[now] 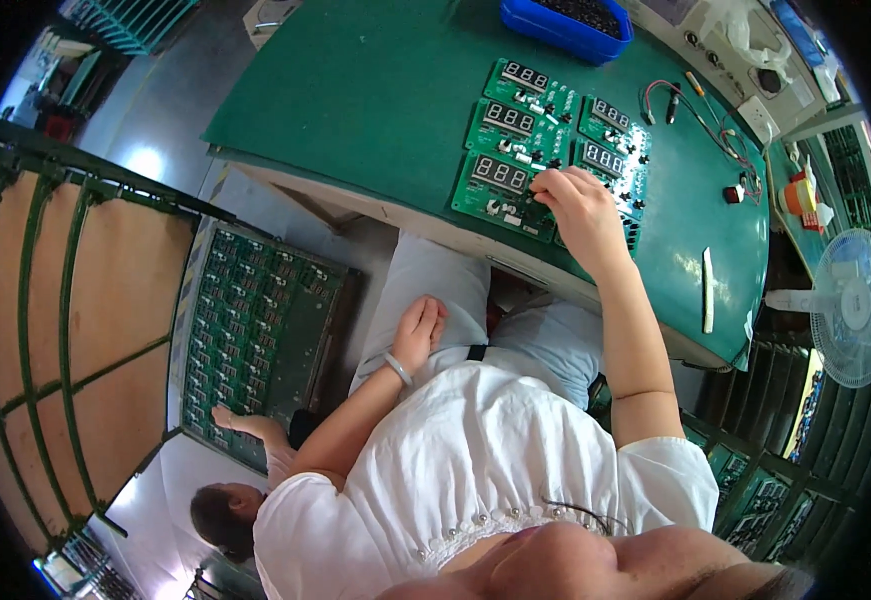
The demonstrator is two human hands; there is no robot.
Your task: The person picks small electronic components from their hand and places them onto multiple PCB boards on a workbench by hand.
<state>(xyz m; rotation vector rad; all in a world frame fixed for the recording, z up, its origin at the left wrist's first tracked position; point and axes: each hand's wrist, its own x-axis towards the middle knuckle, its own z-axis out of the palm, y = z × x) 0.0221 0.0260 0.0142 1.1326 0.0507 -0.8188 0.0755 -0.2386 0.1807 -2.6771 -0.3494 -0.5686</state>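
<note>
My right hand (583, 212) is over the near end of a group of green circuit boards. Its thumb and fingers are pinched at the right edge of the nearest left board (480, 198); whatever is between the fingertips is hidden. Each visible board carries a black three-digit display (508, 119) and small white and dark parts. The right-hand boards (595, 125) are partly covered by my hand. My left hand (421, 328) rests on my lap, away from the table, its fingers loosely curled together with nothing visible in them.
The green table (355, 110) bears a blue tray (565, 32) of small black parts, wired tools (673, 103) and a pale strip (707, 290). A white fan (845, 305) stands at the right. At the left, another person's hand (223, 416) touches a rack of boards (255, 330).
</note>
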